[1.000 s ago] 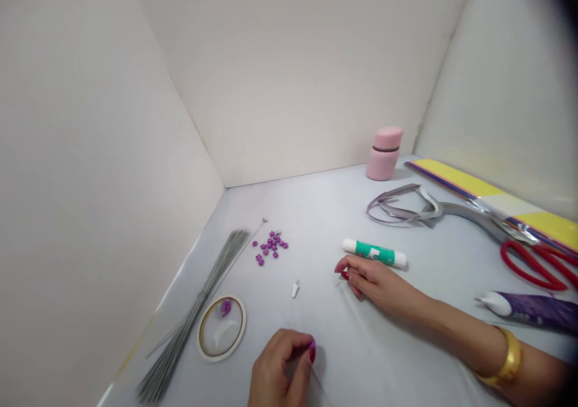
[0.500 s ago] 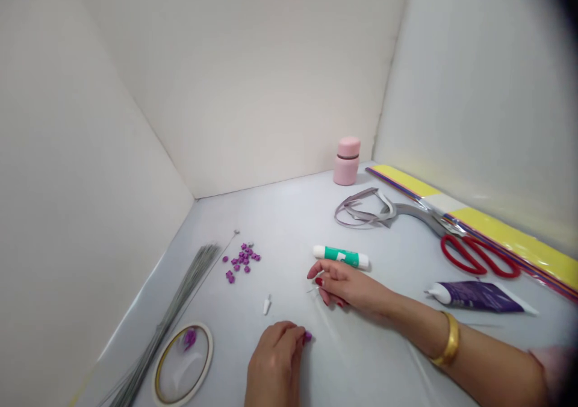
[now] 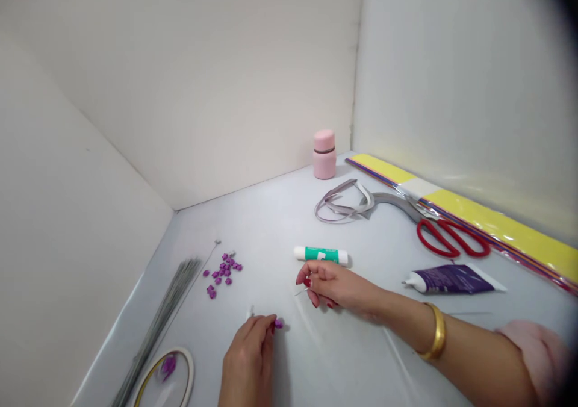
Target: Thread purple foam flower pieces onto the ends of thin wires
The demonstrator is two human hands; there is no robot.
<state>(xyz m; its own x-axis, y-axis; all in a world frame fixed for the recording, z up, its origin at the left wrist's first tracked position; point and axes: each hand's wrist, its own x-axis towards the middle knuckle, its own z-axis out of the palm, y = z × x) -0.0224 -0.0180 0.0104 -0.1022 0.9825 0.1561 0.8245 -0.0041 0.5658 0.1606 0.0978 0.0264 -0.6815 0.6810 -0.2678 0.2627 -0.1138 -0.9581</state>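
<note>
My left hand [image 3: 247,353] is near the bottom middle, fingers pinched on a small purple foam flower [image 3: 279,323] at the fingertips. A small white piece [image 3: 250,312] stands just beyond those fingers, mostly hidden by them. My right hand [image 3: 336,286] rests on the grey-white surface, its fingers pinching a thin wire [image 3: 300,291]. Just above that hand lies a green and white glue stick [image 3: 321,255], apart from it. Several small purple flowers [image 3: 221,273] lie in a loose cluster left of the glue stick.
A bundle of thin grey wires [image 3: 162,316] and a tape roll [image 3: 167,374] lie at lower left. A pink jar [image 3: 324,154], grey ribbon [image 3: 343,201], red-handled scissors [image 3: 445,238], a purple tube [image 3: 451,279] and yellow paper sheets [image 3: 451,208] lie beyond and right. White walls enclose the back.
The whole scene has shifted left and down in view as my head turned. My left hand has moved up toward the white piece, still pinching the purple flower. My right hand has barely moved.
</note>
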